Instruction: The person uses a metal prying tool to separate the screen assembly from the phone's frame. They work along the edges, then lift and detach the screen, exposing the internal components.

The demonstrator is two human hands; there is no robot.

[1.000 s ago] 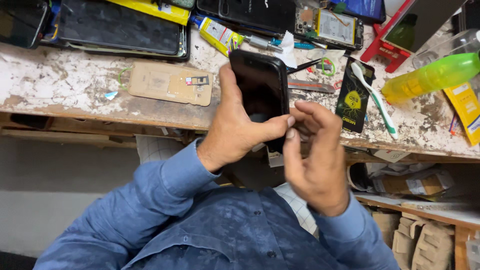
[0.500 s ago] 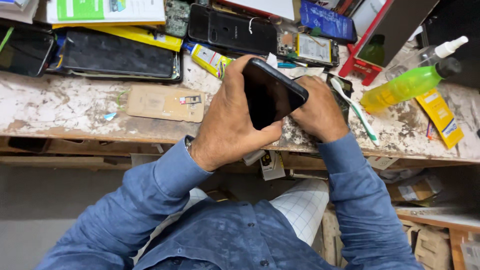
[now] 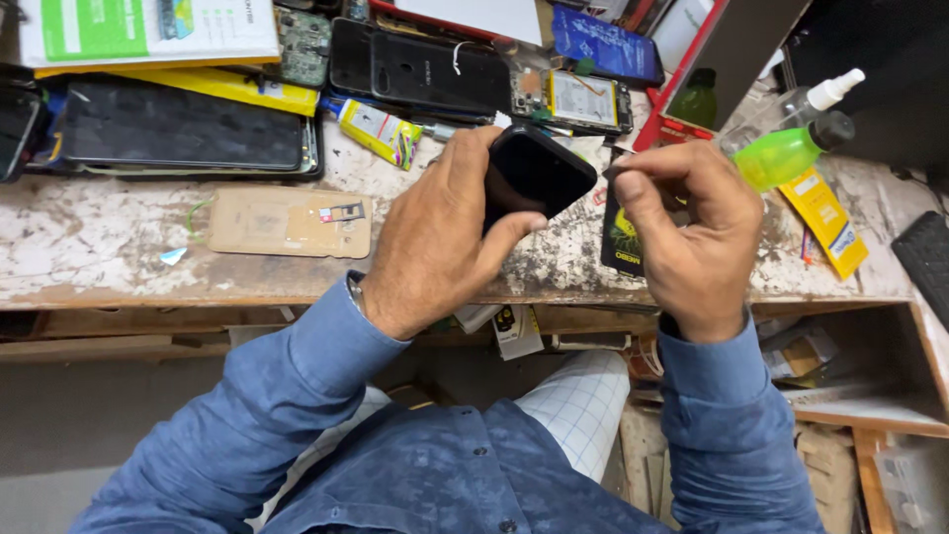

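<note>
Left hand (image 3: 435,242) wraps black phone (image 3: 537,173), above workbench (image 3: 119,262) front edge. Right hand (image 3: 692,232) fingertips pinched at phone's corner; pinched item too small to tell. Green-liquid spray bottle (image 3: 786,148) near right edge.

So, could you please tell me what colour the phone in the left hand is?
Black, glossy; the phone in the left hand shows best in the head view.

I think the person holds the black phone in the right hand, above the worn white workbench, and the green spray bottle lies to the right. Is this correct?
Not quite: the head view shows the black phone held in the left hand, not the right hand, whose fingertips are pinched just beside the phone's corner. The rest holds: it is above the worn white workbench, and the green spray bottle lies to the right.
</note>
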